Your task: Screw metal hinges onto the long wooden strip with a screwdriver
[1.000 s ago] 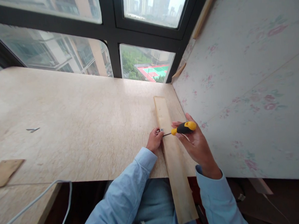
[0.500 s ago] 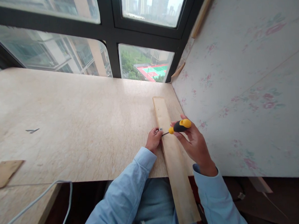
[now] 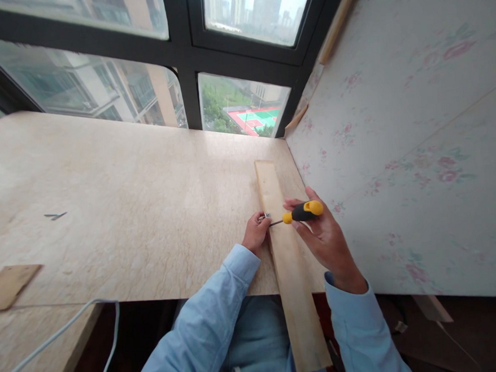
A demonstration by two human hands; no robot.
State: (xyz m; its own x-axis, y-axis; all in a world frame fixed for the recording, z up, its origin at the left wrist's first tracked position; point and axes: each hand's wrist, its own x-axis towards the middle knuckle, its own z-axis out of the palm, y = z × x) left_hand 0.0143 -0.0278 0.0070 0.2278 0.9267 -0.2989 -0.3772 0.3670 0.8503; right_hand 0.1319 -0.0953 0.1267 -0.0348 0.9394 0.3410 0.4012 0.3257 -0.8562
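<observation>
the right hand gripped a screwdriver, with its thin rod pointing at the left thumb. the left hand pinched a small metal bit at the edge of a board. the board lay between the hands. a brown card lay well left of both hands.

Left grip pinched, right grip loosely curled, both forearms stretched forward, angled inward

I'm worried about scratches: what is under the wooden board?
The far part of the wooden board lies over the windowsill; the near end juts past the edge, above the lap. What lies directly beneath is hidden.
</observation>
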